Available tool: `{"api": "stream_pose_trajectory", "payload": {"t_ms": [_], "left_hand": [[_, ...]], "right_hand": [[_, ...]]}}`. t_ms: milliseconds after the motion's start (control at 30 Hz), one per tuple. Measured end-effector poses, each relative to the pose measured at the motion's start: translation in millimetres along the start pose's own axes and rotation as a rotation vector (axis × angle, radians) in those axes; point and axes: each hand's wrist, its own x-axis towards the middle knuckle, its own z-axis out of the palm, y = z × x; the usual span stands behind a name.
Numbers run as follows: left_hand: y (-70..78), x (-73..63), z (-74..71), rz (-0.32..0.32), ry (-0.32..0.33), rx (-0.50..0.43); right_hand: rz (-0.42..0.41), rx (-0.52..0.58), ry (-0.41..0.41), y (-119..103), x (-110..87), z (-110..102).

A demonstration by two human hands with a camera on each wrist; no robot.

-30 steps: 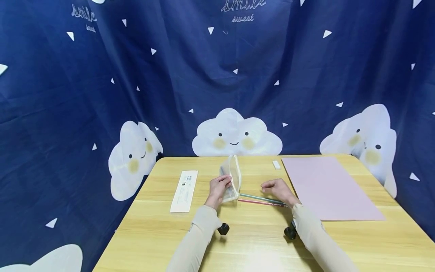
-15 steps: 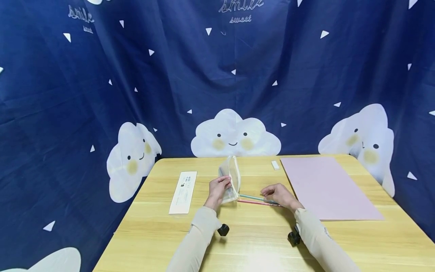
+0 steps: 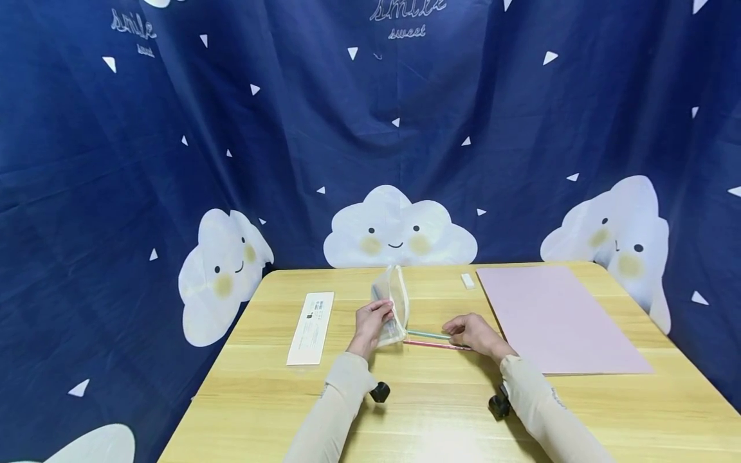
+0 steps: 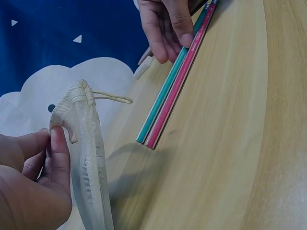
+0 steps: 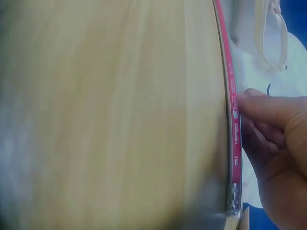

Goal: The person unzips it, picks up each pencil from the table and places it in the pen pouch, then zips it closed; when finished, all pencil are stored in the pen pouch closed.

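Observation:
My left hand (image 3: pixel 370 319) pinches a whitish mesh zip pouch (image 3: pixel 401 292) by its side near the table's middle. In the left wrist view the pouch stands on edge, its pull cord (image 4: pixel 112 97) sticking out toward the pencils. A green pencil (image 4: pixel 165 93) and a pinkish-red pencil (image 4: pixel 175 98) lie side by side, their unerasered ends close to the pouch. Over their other ends, my right hand (image 3: pixel 473 333) has its thumb on the green pencil and fingers curled at its far side, pinching it. The red pencil's metal ferrule (image 5: pixel 233 199) shows in the right wrist view.
A white eraser (image 3: pixel 467 281) lies at the back, near a large pale pink sheet (image 3: pixel 561 321) on the right. On the left is a long white printed packet (image 3: pixel 311 328). A dark blue curtain with clouds (image 3: pixel 399 225) hangs behind the table's far edge.
My right hand has lowered onto the pencils and its fingers have closed on the green one. My left hand and the pouch stay nearly still.

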Motion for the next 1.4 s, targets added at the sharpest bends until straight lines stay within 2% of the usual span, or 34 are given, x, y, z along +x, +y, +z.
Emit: {"api": "stream_pose_trajectory", "payload": {"t_ms": [167,400,533,767,900,1067,1200,1400], "left_hand": [[0.8,-0.7,0.4,0.004,-0.008,0.021],[-0.1,-0.6,0.4,0.011,-0.001,0.018],[1.1,-3.5,0.1,0.005,-0.025,0.015],[-1.3,-2.8,-1.6,0.011,-0.007,0.019],[-2.9,-4.5,-0.9,0.024,-0.011,0.025],[-4.6,-7.4,3.0,0.030,-0.020,0.031],[-5.5,-9.3,6.1,0.038,-0.020,0.021],[-6.1,-11.2,8.3,0.025,-0.022,0.031]], "right_hand": [[0.035,-0.062,0.035,-3,0.8,2],[0.018,-0.120,0.084,-3,5.0,3],[0.038,-0.123,0.105,-3,5.1,-4],[0.044,-0.100,0.151,-14,11.7,-24],[0.098,-0.034,0.177,-29,20.6,-31],[0.181,0.115,0.146,-61,30.4,-31],[0.258,0.216,0.147,-80,41.3,-22],[0.323,0.315,0.240,-92,54.6,0]]}}
